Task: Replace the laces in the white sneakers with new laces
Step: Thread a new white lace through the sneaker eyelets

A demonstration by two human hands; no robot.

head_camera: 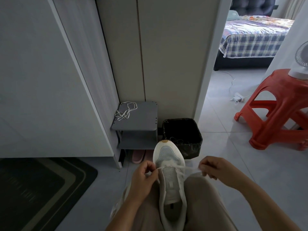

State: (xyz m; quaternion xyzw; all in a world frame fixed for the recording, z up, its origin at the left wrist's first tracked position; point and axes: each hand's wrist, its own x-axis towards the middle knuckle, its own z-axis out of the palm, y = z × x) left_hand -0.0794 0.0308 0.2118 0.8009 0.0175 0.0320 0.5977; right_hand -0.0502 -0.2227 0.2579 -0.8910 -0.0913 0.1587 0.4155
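- Fingers (149,165) of the left hand (141,178) are pinching one end of a white lace (187,168) just beside the left edge of the white sneaker (170,185).
- Fingers of the right hand (211,167) are curling round the lace's other end, out to the sneaker's right.
- Between the hands, the lace is stretching across the eyelets nearest the toe.
- On the person's lap, the sneaker is resting between the legs, its toe pointing toward a black-lined bin (183,130).
- Farther off, loose white laces (125,111) are lying on top of a grey shelf unit (145,119).
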